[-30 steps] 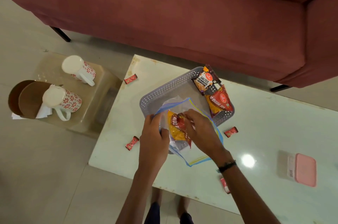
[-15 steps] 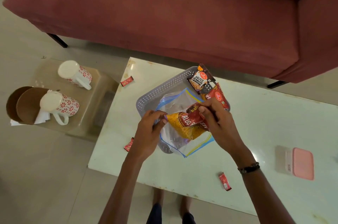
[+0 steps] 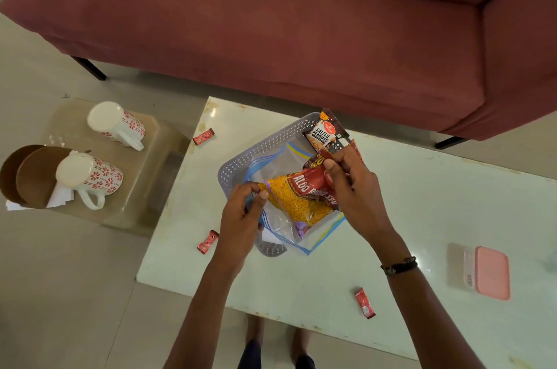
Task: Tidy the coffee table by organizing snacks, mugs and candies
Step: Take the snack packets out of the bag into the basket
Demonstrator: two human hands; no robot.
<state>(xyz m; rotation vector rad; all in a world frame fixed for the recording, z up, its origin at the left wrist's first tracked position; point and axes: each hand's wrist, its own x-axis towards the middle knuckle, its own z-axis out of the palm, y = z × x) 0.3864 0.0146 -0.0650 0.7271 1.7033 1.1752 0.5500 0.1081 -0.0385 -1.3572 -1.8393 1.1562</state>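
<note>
Snacks are mostly gathered: the right hand (image 3: 351,187) grips a red-and-yellow sev packet (image 3: 304,196) while the left hand (image 3: 244,214) pinches the clear zip bag (image 3: 275,165), both over the grey perforated plastic basket (image 3: 241,162). A salted-peanuts packet (image 3: 322,134) sits at the basket's 1 o'clock. Three red-wrapped candies, at 10 (image 3: 203,136), 8 (image 3: 208,241) and 5 o'clock (image 3: 364,302), still lie loose on the pale glossy coffee table (image 3: 422,202).

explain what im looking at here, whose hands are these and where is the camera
There is no machine: a person wears a camera on the head, looking down at their own two bare hands. The left hand pinches the edge of a clear zip bag lying in a grey basket on a pale coffee table. The right hand grips a red and yellow snack packet at the bag's mouth. A peanuts packet leans in the basket. Small red candies lie scattered on the table.
</note>
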